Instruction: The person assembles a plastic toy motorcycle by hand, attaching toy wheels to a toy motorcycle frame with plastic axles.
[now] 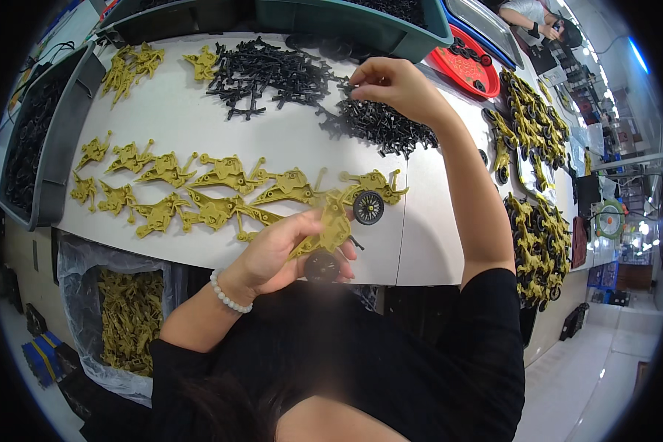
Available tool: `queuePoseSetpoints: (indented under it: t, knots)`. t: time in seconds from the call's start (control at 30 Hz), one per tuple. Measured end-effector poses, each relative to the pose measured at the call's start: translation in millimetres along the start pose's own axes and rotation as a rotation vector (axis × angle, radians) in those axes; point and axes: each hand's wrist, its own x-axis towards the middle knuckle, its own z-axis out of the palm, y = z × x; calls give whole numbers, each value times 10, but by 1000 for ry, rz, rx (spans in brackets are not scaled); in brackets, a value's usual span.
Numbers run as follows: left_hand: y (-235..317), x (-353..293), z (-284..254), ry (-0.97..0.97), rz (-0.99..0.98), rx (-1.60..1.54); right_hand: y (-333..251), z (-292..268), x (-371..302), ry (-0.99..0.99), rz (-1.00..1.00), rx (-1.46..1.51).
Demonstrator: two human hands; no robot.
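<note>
My left hand [283, 254], with a pale bead bracelet at its wrist, is closed around a yellow toy motorcycle body [334, 227]. A blurred dark wheel [322, 266] sits at its lower end, and a black spoked wheel [368, 208] shows by its upper right; I cannot tell whether that one is attached. My right hand [392, 82] is raised over heaps of small black plastic parts, thumb and index finger drawn together. Whatever is at the fingertips is too small to make out. Two rows of yellow toy bodies [217, 174] lie left of the held one.
Black parts form a heap [269, 74] and a finer pile [383, 125]. Bins [48, 147] stand left and at the back [346, 26]. A red tray [464, 62] sits back right, beside stacked wheeled yellow toys [538, 243]. A plastic-lined box [129, 317] of yellow parts stands lower left.
</note>
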Motion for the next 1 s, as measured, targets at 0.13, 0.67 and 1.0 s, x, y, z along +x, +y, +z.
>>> queuePoseSetpoints:
  t: [0.13, 0.67, 1.0]
  knots:
    - [34, 32, 21, 17, -66, 56, -349, 50, -467, -280, 71, 592]
    - [42, 108, 125, -82, -238, 72, -469, 147, -724, -718, 157, 544]
    - [93, 132, 140, -98, -259, 103, -450, 184, -708, -725, 119, 486]
